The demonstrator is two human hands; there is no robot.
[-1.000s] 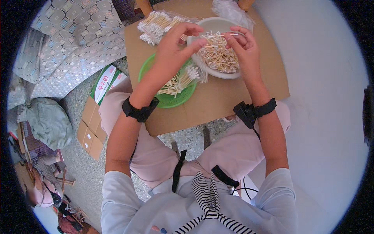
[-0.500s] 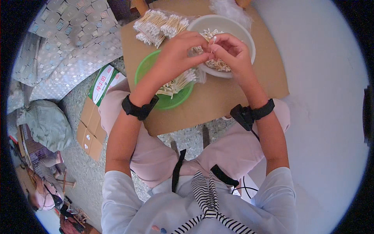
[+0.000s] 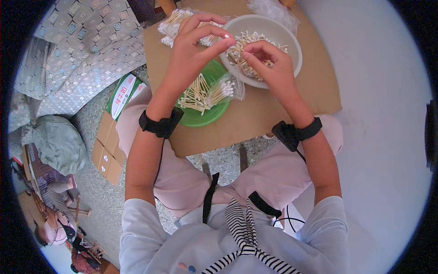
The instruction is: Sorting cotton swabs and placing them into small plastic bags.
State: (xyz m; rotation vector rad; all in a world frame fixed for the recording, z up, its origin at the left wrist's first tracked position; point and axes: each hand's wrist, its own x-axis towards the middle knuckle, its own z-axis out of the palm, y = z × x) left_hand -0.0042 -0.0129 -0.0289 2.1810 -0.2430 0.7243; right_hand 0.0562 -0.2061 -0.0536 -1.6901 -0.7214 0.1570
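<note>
The left hand [image 3: 194, 50] and right hand [image 3: 269, 64] meet over the near rim of the white bowl [image 3: 292, 43], fingertips pinched on a few cotton swabs [image 3: 246, 48] from the loose heap inside it. Just left of the bowl, a green plate [image 3: 205, 116] holds bagged swabs [image 3: 212, 91]. More swab packs [image 3: 171, 25] lie behind the left hand. All rest on a brown cardboard tabletop [image 3: 283, 107].

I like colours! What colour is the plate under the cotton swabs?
Green plate, seen best in the head view, beneath the left hand.
</note>
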